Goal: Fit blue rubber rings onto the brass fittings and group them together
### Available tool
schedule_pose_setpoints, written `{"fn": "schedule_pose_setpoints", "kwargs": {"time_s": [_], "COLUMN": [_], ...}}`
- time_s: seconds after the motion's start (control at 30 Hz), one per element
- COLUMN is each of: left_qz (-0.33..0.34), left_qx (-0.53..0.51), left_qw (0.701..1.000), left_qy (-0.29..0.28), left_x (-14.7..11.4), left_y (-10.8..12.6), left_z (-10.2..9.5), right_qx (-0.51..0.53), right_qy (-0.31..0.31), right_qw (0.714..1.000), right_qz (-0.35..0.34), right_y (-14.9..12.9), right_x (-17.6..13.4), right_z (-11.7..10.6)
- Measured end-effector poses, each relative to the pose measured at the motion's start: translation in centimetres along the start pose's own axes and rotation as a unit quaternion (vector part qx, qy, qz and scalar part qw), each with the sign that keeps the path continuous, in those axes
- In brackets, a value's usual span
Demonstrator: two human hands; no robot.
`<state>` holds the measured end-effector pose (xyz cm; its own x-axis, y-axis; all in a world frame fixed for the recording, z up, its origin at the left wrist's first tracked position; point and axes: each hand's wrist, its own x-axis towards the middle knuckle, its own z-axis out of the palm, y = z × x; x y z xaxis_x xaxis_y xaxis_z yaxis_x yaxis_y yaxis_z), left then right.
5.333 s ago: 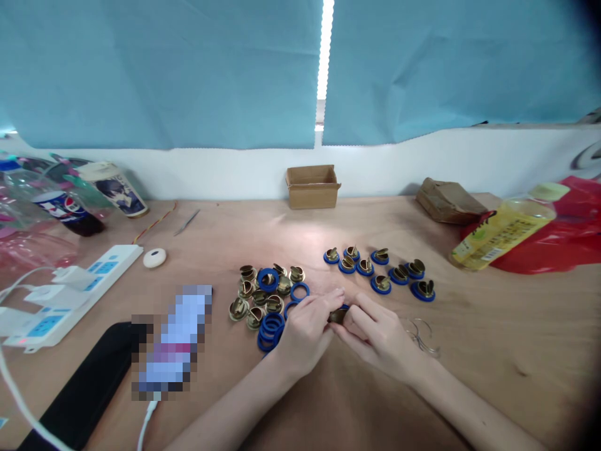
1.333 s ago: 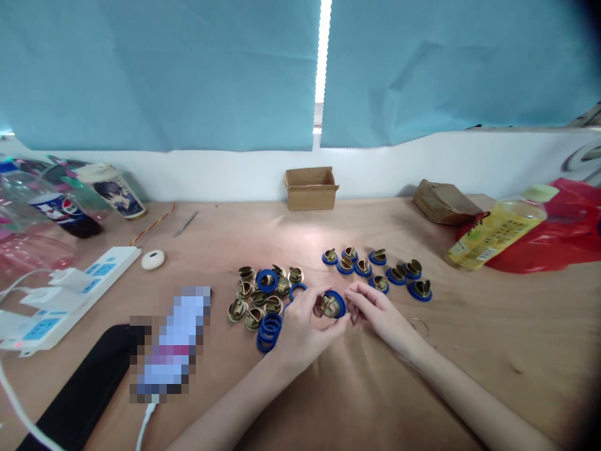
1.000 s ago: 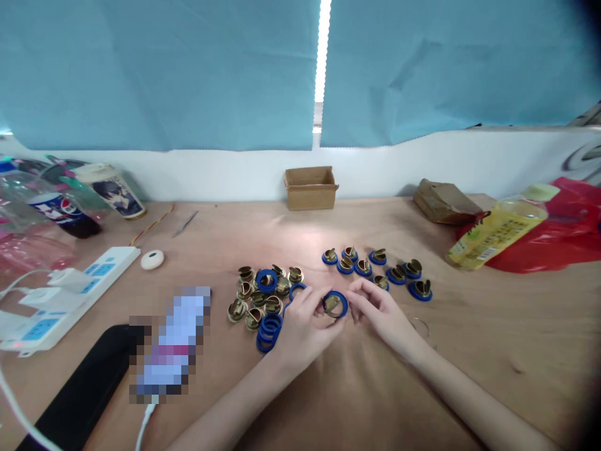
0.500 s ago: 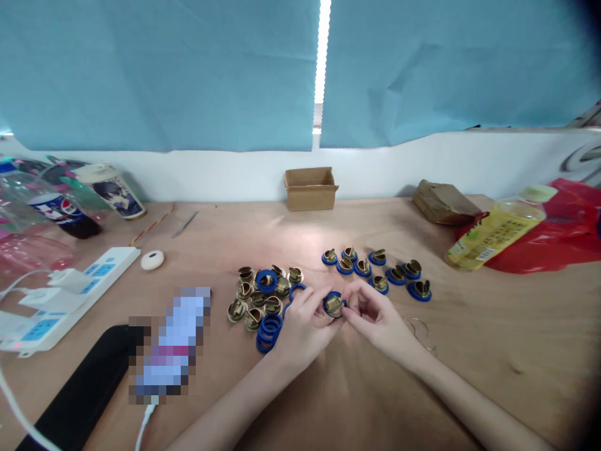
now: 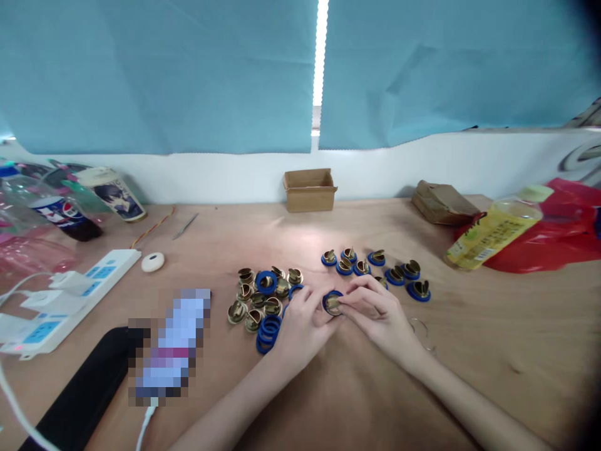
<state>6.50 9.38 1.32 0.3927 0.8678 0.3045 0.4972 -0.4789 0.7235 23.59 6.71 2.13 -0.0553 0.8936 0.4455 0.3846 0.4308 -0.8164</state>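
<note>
Holding hand, left [image 5: 300,322]: curled, its fingers and thumb closed on the left side of a round brass-coloured metal disc with a blue ring [image 5: 333,303] around its edge.
Right hand [image 5: 379,313]: thumb and forefinger brought together, touching the disc's rim at 3 o'clock; the other fingers bend loosely. Whether the tips grip the rim, I cannot tell.
Disc position: between the two hands, brass side towards the camera. Clock directions below start from it, with 12 pointing away from the person.
Loose pieces: a cluster of brass-coloured metal pieces with raised flaps [image 5: 237,311] at 9 o'clock, near the left hand, one blue ring [image 5: 267,274] lying on top.
Spare rings: a small overlapping heap of blue rings [image 5: 268,331] at 8 o'clock, just beside the left hand.
Ringed pieces: brass-coloured metal pieces set in blue rings [image 5: 362,268], spread from 12 to between 2 and 3 o'clock; one is partly hidden behind the right hand.
Box: an open brown cardboard box [image 5: 310,200] near 12 o'clock, by the white wall [image 5: 225,177].
Bottle: a tilted yellow-labelled plastic bottle [image 5: 495,235] at 2 o'clock, beside a red plastic bag [image 5: 563,232].
</note>
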Motion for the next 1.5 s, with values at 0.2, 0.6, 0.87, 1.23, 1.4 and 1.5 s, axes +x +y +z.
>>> {"fn": "schedule_pose_setpoints", "kwargs": {"time_s": [0.2,0.6,0.87,1.23,1.4,1.5], "left_qz": [-0.064,-0.189,-0.188,-0.185,-0.183,-0.174], "left_qx": [-0.213,-0.402,-0.364,-0.373,-0.370,-0.363], "left_qw": [0.973,0.893,0.911,0.908,0.909,0.914], "left_qy": [-0.066,-0.070,-0.045,-0.049,-0.056,-0.049], "left_x": [0.1,1.0,1.1,0.8,0.7,0.7], "left_y": [-0.1,0.2,-0.1,0.2,0.1,0.0], "left_z": [0.2,-0.4,-0.3,-0.2,-0.1,-0.1], "right_qx": [0.147,0.150,0.045,0.115,0.120,0.124], "right_qy": [0.025,0.052,0.004,-0.083,-0.091,-0.081], "right_qw": [0.984,0.978,0.998,0.968,0.967,0.967], "right_qz": [0.095,0.132,0.033,0.209,0.204,0.209], "right_y": [0.5,1.4,0.4,0.4,0.2,0.3], "right_x": [0.4,0.6,0.2,0.8,0.8,0.7], "right_z": [0.0,-0.1,-0.1,-0.1,0.0,0.0]}}
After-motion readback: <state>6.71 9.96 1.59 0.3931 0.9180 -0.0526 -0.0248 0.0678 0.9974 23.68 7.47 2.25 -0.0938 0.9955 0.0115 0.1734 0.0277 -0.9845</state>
